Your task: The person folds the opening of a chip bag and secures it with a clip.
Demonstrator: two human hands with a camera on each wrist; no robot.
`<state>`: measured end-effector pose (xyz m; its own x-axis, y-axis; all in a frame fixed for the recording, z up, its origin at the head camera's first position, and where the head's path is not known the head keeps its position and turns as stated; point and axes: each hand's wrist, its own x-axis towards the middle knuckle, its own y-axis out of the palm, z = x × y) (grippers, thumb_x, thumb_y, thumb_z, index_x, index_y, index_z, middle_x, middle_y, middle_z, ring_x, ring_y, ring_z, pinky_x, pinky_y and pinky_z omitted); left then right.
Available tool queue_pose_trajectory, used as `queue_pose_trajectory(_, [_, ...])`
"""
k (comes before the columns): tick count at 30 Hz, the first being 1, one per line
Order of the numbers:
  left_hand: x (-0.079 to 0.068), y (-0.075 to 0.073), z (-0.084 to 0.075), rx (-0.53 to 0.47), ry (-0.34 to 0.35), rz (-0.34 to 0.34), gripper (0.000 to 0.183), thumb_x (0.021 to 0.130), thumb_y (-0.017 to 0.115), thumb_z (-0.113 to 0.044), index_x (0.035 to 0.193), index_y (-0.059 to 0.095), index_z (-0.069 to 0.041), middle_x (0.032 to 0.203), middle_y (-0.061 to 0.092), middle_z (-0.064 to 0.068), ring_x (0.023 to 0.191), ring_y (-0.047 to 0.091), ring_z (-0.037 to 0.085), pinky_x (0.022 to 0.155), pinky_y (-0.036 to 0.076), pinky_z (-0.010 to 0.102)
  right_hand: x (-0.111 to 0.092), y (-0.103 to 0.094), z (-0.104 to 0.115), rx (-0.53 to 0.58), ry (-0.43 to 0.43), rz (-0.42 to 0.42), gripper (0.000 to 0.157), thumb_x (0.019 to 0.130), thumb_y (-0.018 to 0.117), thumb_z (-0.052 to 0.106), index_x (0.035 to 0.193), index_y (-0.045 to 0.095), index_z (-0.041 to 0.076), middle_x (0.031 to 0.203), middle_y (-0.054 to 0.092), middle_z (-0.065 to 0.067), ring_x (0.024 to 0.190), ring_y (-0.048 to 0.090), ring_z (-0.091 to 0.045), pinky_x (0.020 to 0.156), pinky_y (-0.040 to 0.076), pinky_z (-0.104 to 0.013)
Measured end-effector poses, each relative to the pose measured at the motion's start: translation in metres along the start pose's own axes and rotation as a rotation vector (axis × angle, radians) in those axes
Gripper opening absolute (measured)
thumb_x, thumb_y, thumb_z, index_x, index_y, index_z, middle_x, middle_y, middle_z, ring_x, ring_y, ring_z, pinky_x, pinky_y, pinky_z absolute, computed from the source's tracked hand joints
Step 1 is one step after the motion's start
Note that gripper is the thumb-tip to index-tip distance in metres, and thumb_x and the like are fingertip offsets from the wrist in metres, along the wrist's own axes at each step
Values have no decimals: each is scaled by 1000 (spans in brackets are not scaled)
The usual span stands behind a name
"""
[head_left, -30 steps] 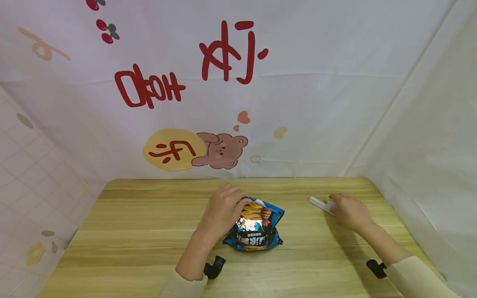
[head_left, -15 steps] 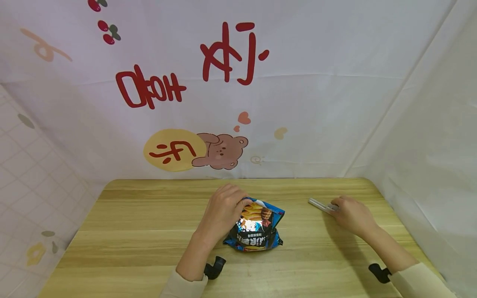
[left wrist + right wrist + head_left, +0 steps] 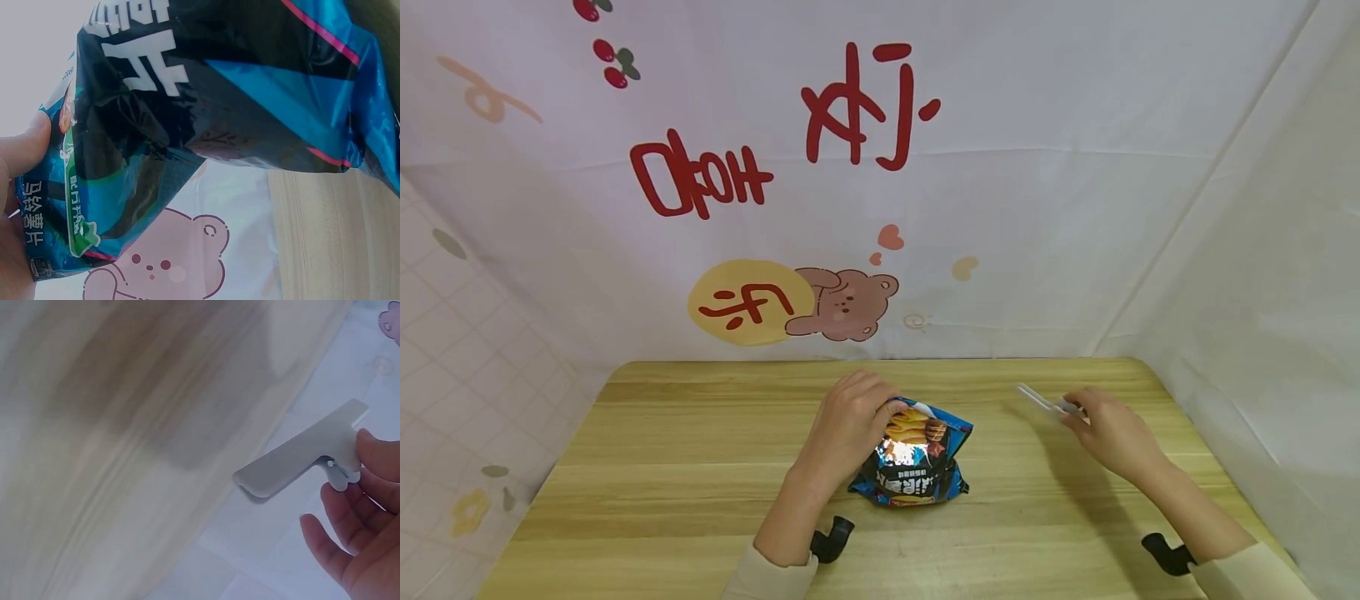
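Observation:
A blue and black bag of potato chips (image 3: 913, 462) stands on the table, its top edge held by my left hand (image 3: 850, 425). In the left wrist view, the thumb presses on the edge of the chip bag (image 3: 144, 125), and the other fingers are mostly out of sight. Off to the right of the bag, my right hand (image 3: 1112, 433) pinches a white bag clip (image 3: 1040, 398) above the table. The right wrist view has the clip (image 3: 306, 450) gripped by its handle between thumb and fingers, with its long straight bar pointing away from the hand.
Both hands work over a wood-grain table (image 3: 662, 467). A white cloth backdrop (image 3: 1037, 208) with red characters and a cartoon bear rises behind it, and white cloth hangs at both sides. Dark wrist-mounted pieces (image 3: 832, 539) sit near each forearm.
My right hand has lifted the bag clip off the tabletop and turned it so its bar shows edge-on. The left hand and the chip bag have stayed in place.

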<state>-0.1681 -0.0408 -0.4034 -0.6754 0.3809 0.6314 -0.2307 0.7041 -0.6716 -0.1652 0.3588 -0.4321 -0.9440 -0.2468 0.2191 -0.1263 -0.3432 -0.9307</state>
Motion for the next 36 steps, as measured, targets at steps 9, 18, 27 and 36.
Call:
queue_pose_trajectory(9, [0,-1,0,-7,7,-8,7,90,83,-11,95,80,-8,88,74,-1,86,67,16,79,58,31,-1,-5,16,-6,-115,-147,24,88,83,6,109,71,0,96,69,-5,79,68,-24,61,55,-42])
queue_pose_trajectory(18, [0,0,0,-19,13,-20,5,90,83,-10,92,80,-8,85,73,-2,83,66,15,75,57,30,-1,-8,33,8,-211,-265,28,82,87,1,106,73,1,96,71,-4,82,69,-25,65,58,-48])
queue_pose_trajectory(27, [0,0,0,-16,10,-16,6,90,84,-11,94,80,-8,87,73,-2,85,66,15,78,58,30,0,-9,44,44,-333,-365,38,70,89,-8,103,72,-3,93,70,-4,83,65,-21,74,50,-23])
queue_pose_trajectory(36, [0,1,1,-8,15,-18,6,90,84,-11,93,80,-8,87,73,-2,84,67,15,77,58,30,4,-6,53,115,-436,-409,30,78,86,0,104,72,-3,92,69,-2,80,62,-19,71,46,-20])
